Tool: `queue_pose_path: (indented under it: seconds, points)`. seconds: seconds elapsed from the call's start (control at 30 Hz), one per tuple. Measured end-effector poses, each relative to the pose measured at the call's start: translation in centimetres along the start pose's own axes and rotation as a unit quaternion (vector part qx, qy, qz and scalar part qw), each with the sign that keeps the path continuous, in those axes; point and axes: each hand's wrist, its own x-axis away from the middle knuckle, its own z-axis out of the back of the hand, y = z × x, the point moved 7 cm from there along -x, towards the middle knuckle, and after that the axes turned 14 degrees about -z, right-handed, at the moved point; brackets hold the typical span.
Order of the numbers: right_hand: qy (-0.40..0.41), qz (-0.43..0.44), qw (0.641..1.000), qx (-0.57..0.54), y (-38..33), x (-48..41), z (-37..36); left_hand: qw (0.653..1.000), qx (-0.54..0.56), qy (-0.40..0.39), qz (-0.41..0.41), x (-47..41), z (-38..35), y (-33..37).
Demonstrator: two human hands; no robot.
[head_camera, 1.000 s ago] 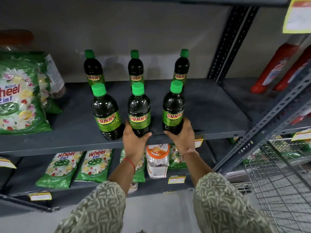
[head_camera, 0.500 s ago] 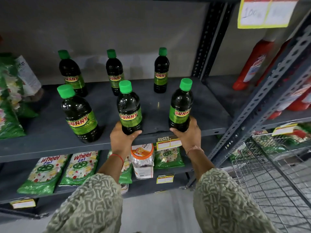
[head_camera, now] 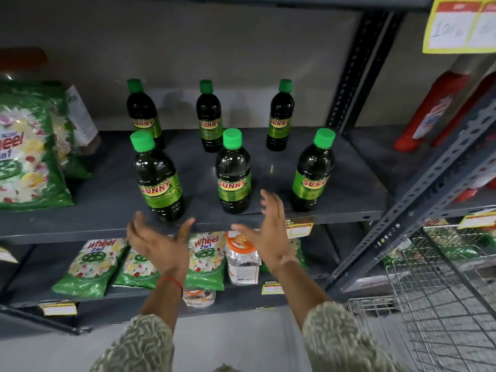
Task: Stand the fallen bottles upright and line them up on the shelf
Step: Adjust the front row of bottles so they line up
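Several dark "Sunny" bottles with green caps stand upright on the grey shelf in two rows. The front row holds a left bottle, a middle bottle and a right bottle. Three more stand behind, at back left, back middle and back right. My left hand and my right hand hover just in front of the shelf edge, fingers spread, palms facing each other, holding nothing and touching no bottle.
Green Wheel detergent bags fill the shelf's left end, and smaller packs with a jar lie on the shelf below. Red bottles stand in the bay to the right. A wire shopping cart is at lower right, beside a slanted steel upright.
Both hands have let go of the middle and right front bottles and drawn back off the shelf, now open. The front bottles stand more widely spaced than a second ago.
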Motion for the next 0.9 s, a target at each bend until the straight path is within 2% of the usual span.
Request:
queue_pose_path:
  seconds: [0.07, 0.13, 0.27, 0.53, 0.67, 0.9]
  points:
    - [-0.047, -0.056, 0.997, 0.002, -0.4, -3.0, -1.5, 0.999, -0.013, -0.029, 0.005, -2.1, 0.0, -0.7]
    - [-0.064, -0.071, 0.995, 0.031, -0.6, -5.0, -2.8, 0.998, -0.013, -0.066, -0.004, -3.7, -0.7, -1.4]
    - [-0.018, -0.097, 0.995, 0.035, -0.2, -5.8, -3.5, 0.996, -0.005, -0.086, -0.037, -4.6, -1.1, -2.1]
    - [0.018, -0.065, 0.995, 0.073, -1.3, -5.0, -5.3, 0.997, 0.008, -0.073, -0.015, -7.8, 1.6, -5.3]
    - [0.016, -0.064, 0.994, 0.091, -1.5, -4.9, -5.4, 0.996, 0.053, -0.075, -0.011, -8.1, 2.3, -5.4]
    - [0.01, -0.065, 0.993, 0.098, -1.9, -4.5, -5.4, 0.996, 0.034, -0.079, -0.016, -8.3, 2.6, -5.6]
